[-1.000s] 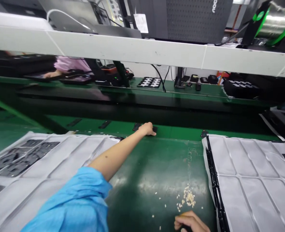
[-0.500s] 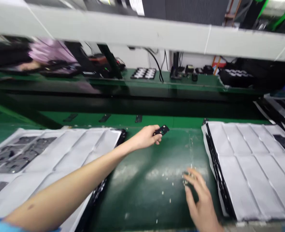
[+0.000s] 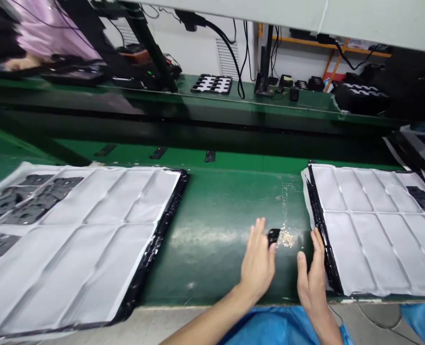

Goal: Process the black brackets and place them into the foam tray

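My left hand (image 3: 258,261) is low over the green tabletop, its fingers mostly straight. Between thumb and fingers it holds a small flat black part (image 3: 273,235), partly covered by the hand. Just right of that part lies a little pile of tiny pale bits (image 3: 287,238). My right hand (image 3: 312,275) holds nothing; its thumb and fingers are apart. It is beside the pile, close to the edge of the right-hand tray stack (image 3: 381,254).
On the left is a white-lined tray (image 3: 126,258) with several dark parts (image 3: 40,199) in its compartments. Three dark parts, one of them this piece (image 3: 210,156), lie along the green strip behind. Across the bench, a person in a pink sleeve (image 3: 43,28) works. A pale beam (image 3: 270,17) crosses overhead.
My left hand has come down and nearer with the black part. My right hand has moved right, off the pale bits. Bits scattered over the tabletop no longer show there. The view tilts lower.
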`<state>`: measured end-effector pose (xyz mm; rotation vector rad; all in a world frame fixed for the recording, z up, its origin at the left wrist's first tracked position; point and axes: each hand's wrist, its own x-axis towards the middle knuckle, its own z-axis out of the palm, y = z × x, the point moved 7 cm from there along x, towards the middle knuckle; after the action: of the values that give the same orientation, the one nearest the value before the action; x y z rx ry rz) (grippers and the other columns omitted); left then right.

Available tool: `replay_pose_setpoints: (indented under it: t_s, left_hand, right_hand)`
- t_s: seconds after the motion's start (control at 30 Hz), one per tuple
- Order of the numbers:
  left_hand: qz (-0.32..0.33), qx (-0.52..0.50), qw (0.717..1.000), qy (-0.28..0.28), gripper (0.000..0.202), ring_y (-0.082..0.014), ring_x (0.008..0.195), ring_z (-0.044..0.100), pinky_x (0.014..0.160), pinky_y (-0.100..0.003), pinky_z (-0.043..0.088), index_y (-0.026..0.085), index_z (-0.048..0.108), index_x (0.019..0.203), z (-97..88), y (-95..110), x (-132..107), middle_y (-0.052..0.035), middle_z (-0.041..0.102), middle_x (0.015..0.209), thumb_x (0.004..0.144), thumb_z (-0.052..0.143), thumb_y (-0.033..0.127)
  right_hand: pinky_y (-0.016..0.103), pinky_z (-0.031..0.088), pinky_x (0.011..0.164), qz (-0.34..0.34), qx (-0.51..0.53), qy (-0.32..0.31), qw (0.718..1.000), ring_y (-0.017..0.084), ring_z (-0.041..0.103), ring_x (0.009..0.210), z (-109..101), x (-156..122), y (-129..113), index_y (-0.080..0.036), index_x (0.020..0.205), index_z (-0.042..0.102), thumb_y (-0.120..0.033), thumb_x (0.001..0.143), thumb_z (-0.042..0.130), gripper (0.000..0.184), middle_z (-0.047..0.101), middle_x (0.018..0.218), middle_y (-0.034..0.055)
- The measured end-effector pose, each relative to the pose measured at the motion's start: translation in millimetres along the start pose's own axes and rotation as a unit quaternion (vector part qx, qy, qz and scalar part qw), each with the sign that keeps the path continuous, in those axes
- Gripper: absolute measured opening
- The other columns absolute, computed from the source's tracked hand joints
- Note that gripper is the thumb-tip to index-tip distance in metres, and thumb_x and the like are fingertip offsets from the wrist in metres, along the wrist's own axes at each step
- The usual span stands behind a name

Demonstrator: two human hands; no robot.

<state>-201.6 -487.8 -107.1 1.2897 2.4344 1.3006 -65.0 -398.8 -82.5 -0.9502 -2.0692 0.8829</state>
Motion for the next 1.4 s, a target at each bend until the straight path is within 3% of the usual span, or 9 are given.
replay_pose_setpoints:
  t_s: [0.13,0.33,0.5,0.67,0.77,0.93,1.1,1.27,1.4]
  left_hand:
    - [0.022,-0.123,0.991,-0.05,0.048,-0.0265,0.162,0.02,0.13,-0.059,0.029,0.024,0.031,0.157,36.6,39.9,33.1,-0.017,0.023,0.174,0.109,0.037,0.028]
    - [-0.042,-0.112,0.993,0.021,0.048,-0.026,0.161,0.023,0.131,-0.053,0.027,0.027,0.03,0.158,-12.6,4.1,13.0,-0.0134,0.024,0.174,0.11,0.039,0.031]
    - [-0.016,-0.12,0.992,-0.039,0.037,-0.0281,0.161,0.023,0.129,-0.053,0.03,0.019,0.041,0.146,8.9,5.8,30.6,-0.0202,0.021,0.173,0.11,0.036,0.03]
    - [0.065,-0.158,0.976,-0.133,0.037,-0.0265,0.146,0.05,0.126,-0.047,0.038,0.019,0.05,0.14,46.5,28.1,102.4,-0.0178,0.055,0.154,0.106,0.042,0.029]
    - [0.112,-0.169,0.957,-0.207,0.026,-0.0268,0.131,0.064,0.126,-0.047,0.037,0.023,0.063,0.124,51.6,37.4,117.7,-0.0111,0.071,0.135,0.099,0.055,0.028]
    - [0.091,-0.169,0.953,-0.234,0.021,-0.0269,0.117,0.07,0.107,-0.042,0.053,0.021,0.064,0.117,11.0,42.8,93.7,-0.012,0.075,0.123,0.101,0.053,0.03]
    - [0.023,-0.172,0.95,-0.261,0.018,-0.0185,0.073,0.072,0.072,-0.027,0.054,0.022,0.058,0.087,-47.1,43.8,66.6,-0.0004,0.074,0.078,0.103,0.052,0.029]
    - [-0.072,-0.196,0.938,-0.276,0.021,-0.0148,0.059,0.063,0.054,-0.022,0.041,0.021,0.058,0.084,-74.9,30.3,43.6,0.0037,0.063,0.064,0.101,0.054,0.032]
    - [-0.086,-0.21,0.945,-0.236,0.029,-0.0147,0.06,0.057,0.052,-0.023,0.037,0.019,0.061,0.081,-89.6,15.8,28.2,0.0024,0.058,0.068,0.101,0.053,0.039]
  right_hand:
    - [0.063,0.024,0.126,0.008,0.019,0.015,1.0,0.033,0.028,0.158,-2.3,-0.8,1.1,-0.019,0.165,0.027,-0.036,0.11,0.038,0.058,0.031,0.17,0.0167]
    - [0.062,0.022,0.127,0.023,0.043,-0.012,0.999,0.031,0.026,0.159,7.7,-7.4,5.1,-0.02,0.165,0.026,-0.034,0.112,0.035,0.056,0.029,0.171,0.0151]
    - [0.063,0.023,0.127,0.026,0.071,-0.015,0.997,0.03,0.025,0.16,15.2,4.8,8.9,-0.02,0.165,0.025,-0.035,0.112,0.035,0.057,0.027,0.172,0.0151]
    - [0.062,0.022,0.128,0.04,0.06,0.003,0.997,0.03,0.027,0.159,9.7,10.8,15.1,-0.018,0.165,0.026,-0.037,0.112,0.034,0.057,0.03,0.171,0.0157]
    - [0.062,0.022,0.128,0.04,0.058,0.006,0.997,0.03,0.028,0.158,9.5,10.0,12.6,-0.017,0.165,0.029,-0.037,0.112,0.034,0.056,0.032,0.17,0.0158]
    - [0.057,0.039,0.119,0.051,0.121,0.018,0.991,0.03,0.047,0.146,2.0,17.2,-2.6,-0.021,0.162,0.034,-0.039,0.111,0.036,0.053,0.042,0.163,0.0161]
    - [0.041,0.056,0.09,0.039,0.153,-0.019,0.987,0.023,0.069,0.099,-3.9,38.1,-33.9,-0.023,0.152,0.049,-0.039,0.108,0.047,0.047,0.063,0.138,0.0153]
    - [0.026,0.049,0.058,0.057,0.21,-0.128,0.968,0.015,0.057,0.059,18.7,39.1,-59.8,-0.019,0.121,0.07,-0.039,0.106,0.055,0.029,0.063,0.073,0.0003]
    - [0.022,0.04,0.048,0.093,0.25,-0.154,0.951,0.011,0.049,0.05,30.4,28.0,-70.9,-0.017,0.105,0.073,-0.042,0.104,0.059,0.029,0.053,0.06,-0.0042]
